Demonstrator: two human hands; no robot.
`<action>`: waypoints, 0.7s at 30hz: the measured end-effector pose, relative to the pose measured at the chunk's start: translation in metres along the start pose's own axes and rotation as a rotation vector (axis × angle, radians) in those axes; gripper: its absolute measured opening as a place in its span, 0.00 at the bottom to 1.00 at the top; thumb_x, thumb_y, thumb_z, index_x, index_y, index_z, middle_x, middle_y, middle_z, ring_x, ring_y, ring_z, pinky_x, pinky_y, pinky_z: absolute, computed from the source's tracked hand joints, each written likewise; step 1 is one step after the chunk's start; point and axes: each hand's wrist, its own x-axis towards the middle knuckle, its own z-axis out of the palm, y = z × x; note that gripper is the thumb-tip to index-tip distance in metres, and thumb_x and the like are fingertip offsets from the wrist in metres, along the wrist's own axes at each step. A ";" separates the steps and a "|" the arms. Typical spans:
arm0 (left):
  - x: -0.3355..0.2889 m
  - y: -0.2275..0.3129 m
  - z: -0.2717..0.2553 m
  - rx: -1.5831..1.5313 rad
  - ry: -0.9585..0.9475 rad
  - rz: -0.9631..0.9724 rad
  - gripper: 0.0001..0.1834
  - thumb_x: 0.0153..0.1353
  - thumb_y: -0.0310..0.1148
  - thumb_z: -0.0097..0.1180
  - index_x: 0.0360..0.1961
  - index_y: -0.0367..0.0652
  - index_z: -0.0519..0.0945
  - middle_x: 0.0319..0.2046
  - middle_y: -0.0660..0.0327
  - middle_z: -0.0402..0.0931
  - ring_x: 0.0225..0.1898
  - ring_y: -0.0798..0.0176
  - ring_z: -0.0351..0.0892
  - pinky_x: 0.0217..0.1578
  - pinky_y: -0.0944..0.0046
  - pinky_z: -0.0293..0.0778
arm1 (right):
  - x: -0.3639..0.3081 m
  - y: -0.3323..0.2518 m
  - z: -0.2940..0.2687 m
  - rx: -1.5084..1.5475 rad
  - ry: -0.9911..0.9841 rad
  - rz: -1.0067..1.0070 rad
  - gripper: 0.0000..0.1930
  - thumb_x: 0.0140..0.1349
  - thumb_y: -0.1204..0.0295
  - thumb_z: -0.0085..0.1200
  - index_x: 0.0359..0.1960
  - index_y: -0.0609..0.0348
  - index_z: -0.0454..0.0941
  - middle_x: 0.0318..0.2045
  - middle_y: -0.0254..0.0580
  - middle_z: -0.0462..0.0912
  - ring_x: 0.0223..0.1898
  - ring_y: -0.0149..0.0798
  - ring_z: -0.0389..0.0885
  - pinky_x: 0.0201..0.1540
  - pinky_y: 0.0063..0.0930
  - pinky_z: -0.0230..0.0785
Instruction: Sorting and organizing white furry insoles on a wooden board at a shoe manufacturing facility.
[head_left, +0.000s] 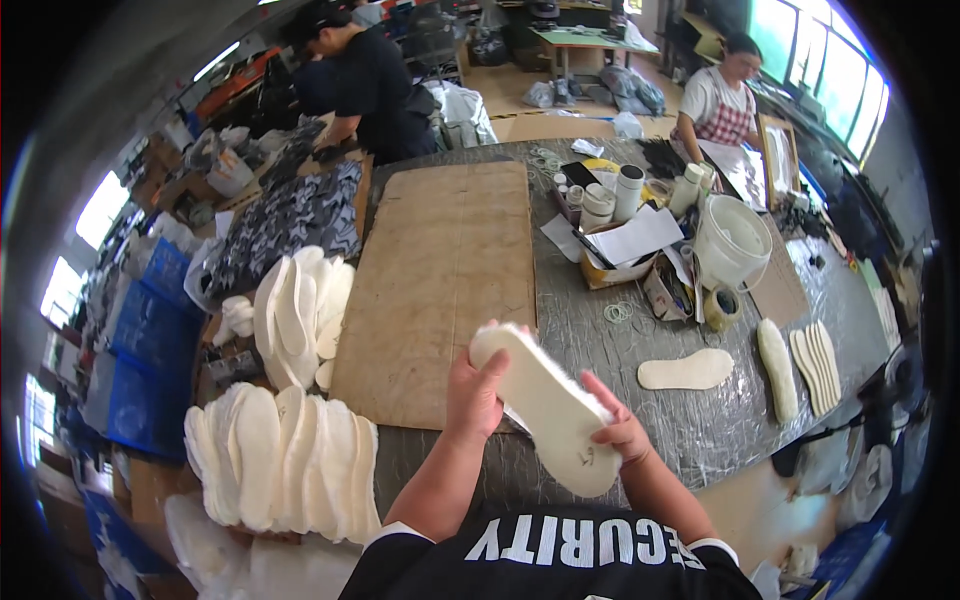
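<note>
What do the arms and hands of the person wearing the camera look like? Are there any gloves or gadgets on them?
They're ordinary human arms: the left hand and right hand are ungloved, and both forearms are bare, with no cables or watch visible. The short sleeves end in white edging, on a black shirt with large white lettering.

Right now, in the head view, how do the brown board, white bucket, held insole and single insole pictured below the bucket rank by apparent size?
1. Brown board
2. Held insole
3. White bucket
4. Single insole
The two insoles' true sizes are unsure: the held one seems nearer the camera.
</note>
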 end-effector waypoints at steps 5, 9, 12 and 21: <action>0.002 0.006 -0.001 0.516 0.043 0.163 0.21 0.54 0.26 0.64 0.48 0.32 0.73 0.42 0.53 0.79 0.42 0.64 0.78 0.46 0.66 0.73 | 0.020 0.015 -0.009 -0.387 -0.179 0.147 0.34 0.55 0.77 0.56 0.64 0.61 0.56 0.56 0.42 0.70 0.57 0.37 0.69 0.60 0.33 0.58; 0.003 0.011 0.016 0.648 0.016 0.201 0.17 0.55 0.27 0.63 0.44 0.33 0.74 0.42 0.54 0.79 0.42 0.66 0.77 0.45 0.67 0.73 | 0.055 0.009 -0.009 -0.644 -0.237 0.074 0.24 0.61 0.70 0.54 0.58 0.63 0.64 0.49 0.39 0.74 0.51 0.32 0.72 0.55 0.29 0.63; 0.016 0.009 0.016 0.595 0.003 0.292 0.16 0.57 0.28 0.61 0.44 0.34 0.75 0.38 0.57 0.80 0.39 0.68 0.77 0.42 0.68 0.73 | 0.078 0.012 -0.001 -0.618 -0.157 0.121 0.15 0.64 0.69 0.51 0.50 0.63 0.72 0.41 0.35 0.79 0.43 0.27 0.75 0.47 0.25 0.68; 0.067 0.016 -0.018 0.965 0.041 0.294 0.13 0.64 0.33 0.52 0.43 0.33 0.76 0.26 0.59 0.79 0.28 0.72 0.75 0.30 0.70 0.71 | 0.123 0.028 0.000 -0.441 -0.191 0.243 0.13 0.66 0.69 0.48 0.49 0.61 0.73 0.41 0.34 0.80 0.42 0.27 0.76 0.50 0.27 0.68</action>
